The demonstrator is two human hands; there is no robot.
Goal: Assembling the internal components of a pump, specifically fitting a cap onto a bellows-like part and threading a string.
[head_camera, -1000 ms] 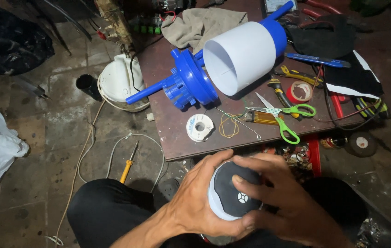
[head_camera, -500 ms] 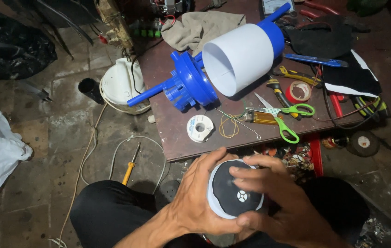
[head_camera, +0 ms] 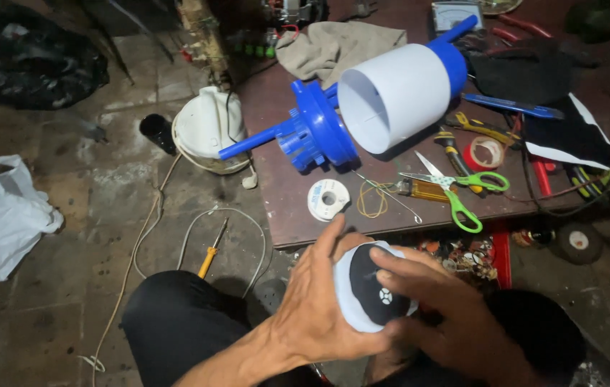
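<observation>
My left hand point(head_camera: 319, 301) wraps around a round white part with a dark face point(head_camera: 369, 294), held above my lap. My right hand point(head_camera: 448, 315) rests its fingers across the same part from the right, a fingertip on the dark face. On the brown board point(head_camera: 283, 208) ahead lie a blue finned piece with a long stem point(head_camera: 312, 132) and a white cylinder with a blue cap point(head_camera: 402, 93).
Green-handled scissors point(head_camera: 462, 190), a white tape roll point(head_camera: 328, 199), a red tape roll point(head_camera: 484, 152), pliers and cloths lie on the board. On the floor sit a white plastic bag point(head_camera: 0, 218), a white tub point(head_camera: 208, 129), loose cable and a yellow-handled screwdriver point(head_camera: 210, 254).
Both hands have shifted slightly on the round part, turning it so the dark face tilts more toward the right. The things on the board have not moved.
</observation>
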